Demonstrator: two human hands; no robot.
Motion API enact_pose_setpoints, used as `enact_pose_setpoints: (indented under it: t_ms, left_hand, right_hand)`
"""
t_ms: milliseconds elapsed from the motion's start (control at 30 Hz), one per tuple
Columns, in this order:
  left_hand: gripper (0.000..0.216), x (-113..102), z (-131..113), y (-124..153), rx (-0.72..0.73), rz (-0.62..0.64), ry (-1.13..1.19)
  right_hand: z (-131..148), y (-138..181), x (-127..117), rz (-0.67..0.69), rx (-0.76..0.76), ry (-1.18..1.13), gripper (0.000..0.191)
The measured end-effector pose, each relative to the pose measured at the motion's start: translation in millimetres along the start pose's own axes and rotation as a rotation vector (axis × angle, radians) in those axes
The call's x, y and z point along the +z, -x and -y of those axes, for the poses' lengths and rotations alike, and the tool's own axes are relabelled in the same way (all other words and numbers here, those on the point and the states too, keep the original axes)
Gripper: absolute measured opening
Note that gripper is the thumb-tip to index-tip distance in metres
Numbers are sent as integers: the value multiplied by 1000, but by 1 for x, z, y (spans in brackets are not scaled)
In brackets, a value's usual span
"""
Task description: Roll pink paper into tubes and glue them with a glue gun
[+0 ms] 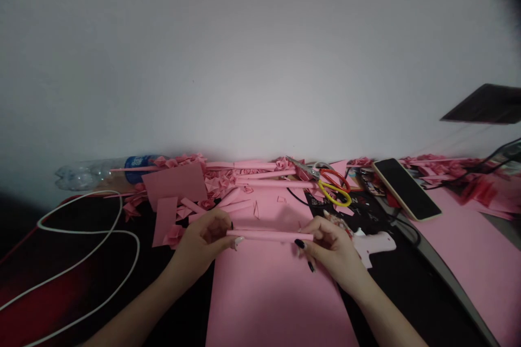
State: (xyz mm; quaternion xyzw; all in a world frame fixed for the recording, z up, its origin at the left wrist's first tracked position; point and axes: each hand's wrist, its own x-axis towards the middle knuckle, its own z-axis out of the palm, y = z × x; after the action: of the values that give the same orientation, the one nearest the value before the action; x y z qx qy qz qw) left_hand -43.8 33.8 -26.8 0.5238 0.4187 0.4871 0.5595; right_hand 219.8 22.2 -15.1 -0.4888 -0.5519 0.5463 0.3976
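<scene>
A thin rolled pink paper tube (268,236) is held level between my two hands, above a long sheet of pink paper (277,293). My left hand (207,238) pinches its left end between thumb and fingers. At the other end, my right hand (328,244) grips the tube with thumb and fingertips. Just beyond the hands lie more rolled paper tubes (277,182) and a heap of folded pink paper pieces (220,184). Scissors (331,184) with red and yellow handles rest to the right of the heap.
A clear plastic bottle (89,173) lies at the back left, near a looped white cable (136,249). Right of my right hand is a pale pink glue gun (376,244). A phone (407,190) lies farther right, by another pink sheet (476,249). A wall (260,65) stands behind.
</scene>
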Motion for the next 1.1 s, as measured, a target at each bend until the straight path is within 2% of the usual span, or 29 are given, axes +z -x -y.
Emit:
enact_pose_setpoints:
  t_ms: [367, 533, 667, 800, 1000, 1100]
  left_hand:
    - [21, -2, 0, 3, 66, -74, -197]
    - [23, -2, 1, 2, 58, -66, -166]
    - [29, 0, 0, 2, 43, -82, -70]
    - [37, 2, -1, 3, 20, -48, -33]
    - [19, -1, 3, 3, 85, -11, -112]
    - [18, -2, 4, 3, 89, -17, -131]
  right_hand:
    - [1, -1, 0, -55, -61, 8, 11]
    - [-1, -2, -1, -53, -99, 0, 10]
    - [2, -3, 0, -101, -138, 47, 10]
    - [3, -2, 0, -101, -144, 66, 9]
    - [1, -2, 0, -84, -128, 76, 10]
    - [1, -3, 0, -87, -115, 84, 10]
